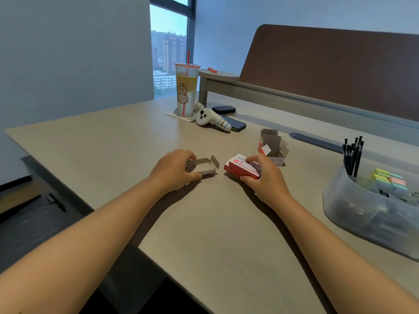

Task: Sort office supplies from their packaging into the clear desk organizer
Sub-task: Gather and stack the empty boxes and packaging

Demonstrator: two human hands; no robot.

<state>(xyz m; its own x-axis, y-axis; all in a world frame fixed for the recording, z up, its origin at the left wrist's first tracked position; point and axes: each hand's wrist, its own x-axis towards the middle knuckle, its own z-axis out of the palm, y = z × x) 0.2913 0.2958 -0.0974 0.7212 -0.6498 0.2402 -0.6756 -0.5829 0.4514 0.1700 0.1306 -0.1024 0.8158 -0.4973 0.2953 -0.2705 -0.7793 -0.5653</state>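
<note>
Left hand (175,169) grips open white box (202,167) on desk (113,141); right hand (260,175) grips red boxes (240,167); organizer (353,214) right, holding pens (353,155).

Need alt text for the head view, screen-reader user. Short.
At a grey desk, the left hand grips an open white carton while the right hand holds small red boxes. Behind them stand opened cartons; at right, a clear organizer holds black pens and coloured sticky notes.
</note>
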